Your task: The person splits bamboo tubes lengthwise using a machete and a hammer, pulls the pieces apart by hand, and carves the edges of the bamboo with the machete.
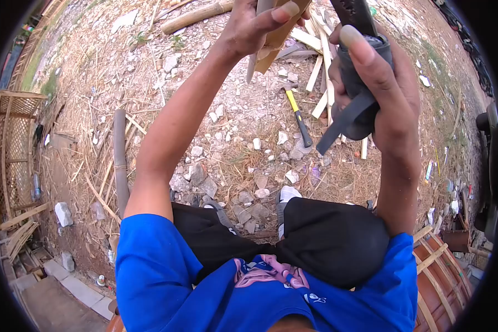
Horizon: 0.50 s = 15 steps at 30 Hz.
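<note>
At the top of the view, my left hand (246,30) is closed around a split bamboo piece (276,41), its thumb laid across the front and fingertips showing behind. The bamboo's upper end runs out of the frame. My right hand (393,94) grips a large knife by its handle (357,72), which is wrapped in dark rubber-like strip with a loose tail hanging down. Its dark blade (354,16) points up and is cut off by the frame's top edge. Blade and bamboo are apart where they show.
A hammer (297,119) with a yellow and black handle lies on stony ground ahead of my feet. Beyond it are split bamboo strips (318,66). Bamboo poles (120,160) lie left and at the top. A woven bamboo frame (16,155) stands far left.
</note>
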Each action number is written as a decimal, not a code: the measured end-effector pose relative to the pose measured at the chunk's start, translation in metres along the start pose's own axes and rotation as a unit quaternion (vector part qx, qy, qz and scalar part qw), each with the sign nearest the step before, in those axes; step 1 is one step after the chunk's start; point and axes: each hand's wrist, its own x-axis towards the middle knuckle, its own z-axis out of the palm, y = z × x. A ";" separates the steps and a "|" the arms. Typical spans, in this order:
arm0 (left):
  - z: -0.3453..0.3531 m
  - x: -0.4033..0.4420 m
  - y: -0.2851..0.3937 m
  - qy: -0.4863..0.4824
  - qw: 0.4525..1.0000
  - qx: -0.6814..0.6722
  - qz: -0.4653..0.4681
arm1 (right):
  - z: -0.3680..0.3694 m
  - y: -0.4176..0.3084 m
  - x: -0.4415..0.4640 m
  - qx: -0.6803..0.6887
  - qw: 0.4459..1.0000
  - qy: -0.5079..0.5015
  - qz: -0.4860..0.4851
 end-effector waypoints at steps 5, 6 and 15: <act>-0.007 -0.085 -0.079 0.040 0.973 0.077 -0.213 | 0.008 0.089 0.006 0.030 0.986 0.047 0.159; -0.015 -0.112 -0.108 0.012 0.971 0.135 -0.197 | 0.008 0.095 0.006 0.031 0.984 0.045 0.167; -0.003 -0.103 -0.088 0.020 0.983 -0.016 -0.179 | 0.021 0.090 -0.002 0.019 0.990 0.015 0.136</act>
